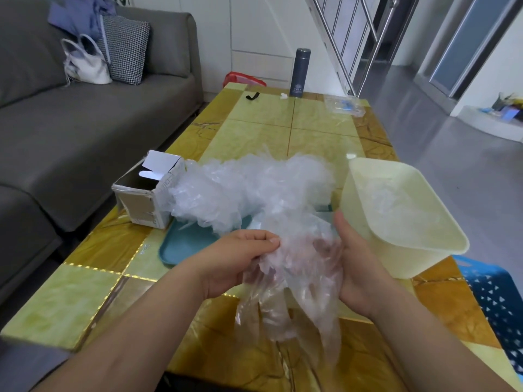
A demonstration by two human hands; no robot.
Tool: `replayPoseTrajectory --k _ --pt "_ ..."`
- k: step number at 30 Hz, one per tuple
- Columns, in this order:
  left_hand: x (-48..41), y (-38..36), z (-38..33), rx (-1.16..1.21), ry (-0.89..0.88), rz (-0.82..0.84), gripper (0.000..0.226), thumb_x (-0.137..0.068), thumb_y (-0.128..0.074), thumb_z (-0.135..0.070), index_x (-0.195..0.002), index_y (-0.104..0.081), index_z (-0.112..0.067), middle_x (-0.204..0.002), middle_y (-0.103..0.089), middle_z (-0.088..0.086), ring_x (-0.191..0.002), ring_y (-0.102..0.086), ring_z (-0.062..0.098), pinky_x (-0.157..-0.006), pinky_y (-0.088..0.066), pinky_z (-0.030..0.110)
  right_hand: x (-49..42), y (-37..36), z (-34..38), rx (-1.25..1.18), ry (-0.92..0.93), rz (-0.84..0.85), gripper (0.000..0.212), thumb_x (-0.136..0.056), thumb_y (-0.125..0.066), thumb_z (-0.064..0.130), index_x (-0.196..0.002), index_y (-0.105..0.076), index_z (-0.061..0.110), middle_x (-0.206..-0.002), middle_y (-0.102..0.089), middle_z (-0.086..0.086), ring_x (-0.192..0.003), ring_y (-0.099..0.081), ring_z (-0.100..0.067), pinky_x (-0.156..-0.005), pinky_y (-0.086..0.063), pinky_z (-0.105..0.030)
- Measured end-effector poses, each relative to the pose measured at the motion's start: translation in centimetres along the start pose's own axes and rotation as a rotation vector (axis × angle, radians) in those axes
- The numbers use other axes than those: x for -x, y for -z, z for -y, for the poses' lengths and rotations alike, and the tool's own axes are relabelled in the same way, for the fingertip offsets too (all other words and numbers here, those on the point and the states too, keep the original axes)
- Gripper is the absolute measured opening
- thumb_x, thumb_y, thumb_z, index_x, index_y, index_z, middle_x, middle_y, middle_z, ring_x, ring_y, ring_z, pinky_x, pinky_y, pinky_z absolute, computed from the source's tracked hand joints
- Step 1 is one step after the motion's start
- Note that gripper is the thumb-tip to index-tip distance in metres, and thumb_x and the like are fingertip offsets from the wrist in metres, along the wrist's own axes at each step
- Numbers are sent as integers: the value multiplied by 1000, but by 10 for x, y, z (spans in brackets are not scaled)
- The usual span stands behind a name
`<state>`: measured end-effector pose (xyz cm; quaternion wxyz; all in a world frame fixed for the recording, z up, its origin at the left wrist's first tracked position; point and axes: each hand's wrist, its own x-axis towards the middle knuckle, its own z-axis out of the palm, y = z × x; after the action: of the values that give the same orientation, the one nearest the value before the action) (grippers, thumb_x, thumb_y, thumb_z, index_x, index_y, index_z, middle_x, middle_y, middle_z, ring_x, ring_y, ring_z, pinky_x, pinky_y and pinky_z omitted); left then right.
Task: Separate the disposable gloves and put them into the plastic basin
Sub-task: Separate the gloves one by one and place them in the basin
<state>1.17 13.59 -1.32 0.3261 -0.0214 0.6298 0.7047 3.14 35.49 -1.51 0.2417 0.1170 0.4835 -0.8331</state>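
A big heap of clear disposable gloves [249, 190] lies across a teal tray [181, 247] in the middle of the table. Both hands hold a bunch of gloves [297, 278] lifted off the heap, hanging toward the near edge. My left hand [235, 261] pinches the bunch from the left with thumb and fingers. My right hand [353, 264] grips it from the right, its fingers seen through the film. The cream plastic basin [365, 216] stands just right of the hands, with a few clear gloves [396, 199] inside.
An open cardboard box [147, 193] stands left of the heap. At the table's far end are a dark flask [300, 73], a black strap [252, 96] and a clear bag [343, 106]. A grey sofa [70, 137] runs along the left; a blue stool [498, 304] is at the right.
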Motion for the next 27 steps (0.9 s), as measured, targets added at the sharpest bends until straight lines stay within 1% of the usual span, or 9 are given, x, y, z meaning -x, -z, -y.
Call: replayPoseTrajectory --k 3,6,10,12,14,17,21,24,27 --pt "-8 3 6 -23 16 -65 9 -89 -78 -21 -94 -77 -14 -89 -72 6 -73 -62 17 -72 -51 29 4 -3 1 108 17 -17 64 -97 -51 65 -128 -71 13 -126 -72 -18 -118 -69 -34 -105 -48 -49" --pt "-13 3 8 66 27 -102 25 -96 -73 -28 -110 -78 -8 -109 -76 15 -93 -69 28 -92 -57 41 -4 2 -8 217 77 -134 35 -94 -70 24 -121 -72 2 -121 -72 -24 -107 -73 -35 -94 -57 -44" --pt "-13 3 -1 -124 -56 -420 53 -89 -63 -70 -100 -79 -21 -81 -70 -6 -64 -59 13 -64 -48 30 -9 2 -10 148 101 -272 21 -98 -65 12 -114 -72 0 -105 -78 -20 -91 -77 -31 -87 -59 -43" --pt "-8 2 -2 -240 -219 -412 56 -77 -65 -79 -102 -75 -30 -94 -75 -13 -76 -68 6 -67 -48 26 -9 3 -9 150 120 -332 20 -98 -66 12 -112 -72 0 -101 -78 -19 -86 -77 -31 -84 -60 -42" --pt "-4 1 0 -311 -308 -268 58 -69 -81 -74 -113 -71 -38 -110 -74 -13 -96 -71 3 -78 -53 23 -11 6 -9 135 138 -361 22 -97 -67 12 -114 -71 -1 -102 -78 -20 -89 -77 -33 -83 -60 -42" --pt "-11 -1 12 -418 -319 -282 56 -68 -94 -46 -118 -70 -39 -103 -74 -9 -92 -71 4 -79 -55 19 -9 8 -7 129 138 -344 25 -96 -67 11 -117 -71 -2 -106 -77 -23 -97 -75 -37 -87 -59 -46" --pt "-18 -4 13 -211 -353 -393 11 -85 -85 -24 -92 -80 -18 -83 -73 -2 -79 -66 12 -69 -50 20 -6 11 -8 199 91 -237 28 -96 -69 13 -118 -71 -3 -109 -76 -22 -97 -75 -35 -86 -60 -41" --pt "-15 6 3 -112 -351 -332 9 -89 -80 -17 -94 -77 -10 -95 -77 10 -93 -74 20 -75 -54 29 -5 15 -5 234 70 -182 35 -93 -73 19 -113 -68 -9 -114 -71 -28 -96 -70 -37 -87 -55 -43" --pt "-6 13 -5 -78 -351 -173 12 -97 -69 -9 -104 -69 0 -107 -78 16 -97 -77 29 -70 -56 30 0 15 1 257 28 -75 37 -89 -75 23 -113 -72 -5 -113 -71 -26 -95 -69 -33 -90 -53 -42"
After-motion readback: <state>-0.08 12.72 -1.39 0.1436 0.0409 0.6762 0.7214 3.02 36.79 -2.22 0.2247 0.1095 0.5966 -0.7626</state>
